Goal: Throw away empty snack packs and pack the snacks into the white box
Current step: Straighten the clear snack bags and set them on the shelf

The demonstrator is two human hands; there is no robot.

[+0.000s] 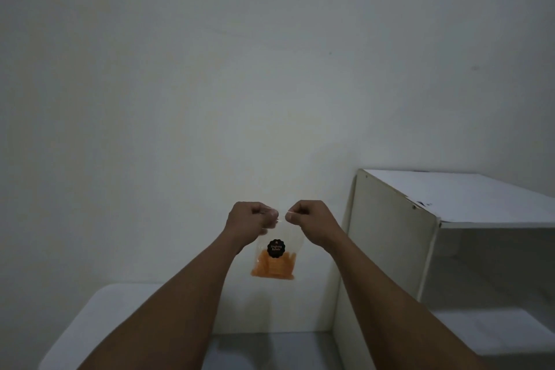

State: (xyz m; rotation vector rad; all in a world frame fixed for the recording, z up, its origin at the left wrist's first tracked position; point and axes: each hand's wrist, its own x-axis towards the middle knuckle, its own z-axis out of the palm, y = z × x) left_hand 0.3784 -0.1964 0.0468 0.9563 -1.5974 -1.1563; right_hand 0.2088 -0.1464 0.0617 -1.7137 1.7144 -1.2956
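Plain pale wall (210, 69); one white shelf unit (390, 249) set at right. One snack pack (274, 264), held in mid-air before the wall: clear plastic, orange chips settled at the bottom, one round black label (276, 248). Long axis vertical, top edge uppermost. That edge is pinched by the left hand (249, 219) and the right hand (312, 219), both with fingers curled.

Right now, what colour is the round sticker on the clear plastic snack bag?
The round scalloped sticker is black; head view.
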